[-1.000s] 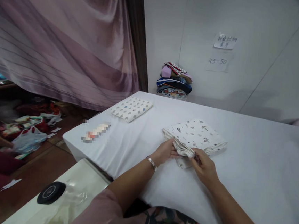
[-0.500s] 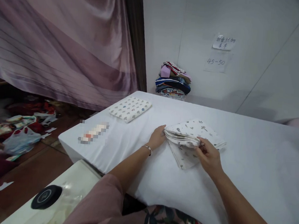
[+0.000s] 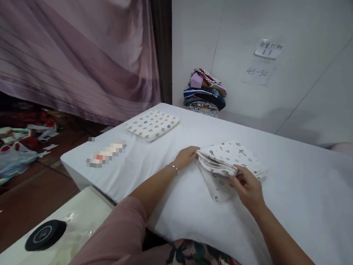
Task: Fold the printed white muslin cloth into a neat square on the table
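A white cloth [image 3: 228, 153] with small printed motifs lies partly folded on the white-covered table [image 3: 187, 216]. Its layered near edge is raised between my two hands. My left hand [image 3: 187, 157] is closed on the left corner of those layers. At the right end, my right hand [image 3: 247, 186] pinches the same layers between thumb and fingers. One lower flap of the cloth hangs out below the layers towards me. Farther left on the table rests a neatly folded white cloth [image 3: 154, 125] with grey mushroom-like shapes.
A blurred-out item [image 3: 106, 153] lies near the table's left edge. Behind the table stands a pile of folded fabrics [image 3: 205, 89] by the wall. A round black object [image 3: 45, 235] sits on a pale surface at lower left. Plastic bags [image 3: 12, 159] lie on the floor.
The view has shifted slightly, so surroundings sit a little farther left. Both hands keep their hold on the cloth, whose layers look slightly more fanned apart.
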### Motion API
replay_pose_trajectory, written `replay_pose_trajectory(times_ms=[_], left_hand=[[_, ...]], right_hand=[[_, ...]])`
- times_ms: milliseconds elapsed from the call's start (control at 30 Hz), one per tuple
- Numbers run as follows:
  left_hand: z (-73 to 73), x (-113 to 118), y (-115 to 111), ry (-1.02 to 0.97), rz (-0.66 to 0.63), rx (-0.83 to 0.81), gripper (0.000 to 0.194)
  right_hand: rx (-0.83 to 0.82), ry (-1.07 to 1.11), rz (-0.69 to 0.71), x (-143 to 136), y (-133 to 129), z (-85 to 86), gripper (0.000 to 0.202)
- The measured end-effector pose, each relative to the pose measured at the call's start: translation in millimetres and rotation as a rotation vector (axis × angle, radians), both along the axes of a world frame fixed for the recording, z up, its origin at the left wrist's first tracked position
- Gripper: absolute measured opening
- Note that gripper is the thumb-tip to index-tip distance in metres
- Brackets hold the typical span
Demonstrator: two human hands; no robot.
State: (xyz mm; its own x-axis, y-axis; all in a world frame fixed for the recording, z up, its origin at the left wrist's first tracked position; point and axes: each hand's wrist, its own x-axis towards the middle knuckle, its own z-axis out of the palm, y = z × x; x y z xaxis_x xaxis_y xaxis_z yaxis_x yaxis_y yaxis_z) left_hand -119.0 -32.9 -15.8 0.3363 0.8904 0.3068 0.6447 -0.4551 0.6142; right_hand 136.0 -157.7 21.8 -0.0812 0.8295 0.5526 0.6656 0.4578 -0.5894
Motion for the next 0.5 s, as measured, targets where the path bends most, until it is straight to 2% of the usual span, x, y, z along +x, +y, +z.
replay_pose_trajectory(times_ms=[133, 233, 433, 500], left_hand=[[-4.4, -7.6, 8.8, 0.164, 0.04, 0.061, 0.034], [-6.6, -8.8, 10.4, 0.203, 0.057, 0.062, 0.033], [-6.2, -7.6, 8.8, 0.202, 0.086, 0.067, 0.031], [-6.5, -7.9, 9.0, 0.211, 0.089, 0.067, 0.032]], right_hand=[[-0.004, -0.352, 0.116, -9.5, -13.1, -25.4, 0.028], [-0.008, -0.481, 0.149, -14.8, -18.8, -36.8, 0.029], [0.052, -0.471, 0.069, -11.7, -12.3, -21.2, 0.03], [0.059, -0.518, 0.089, -8.7, -10.1, -23.2, 0.03]])
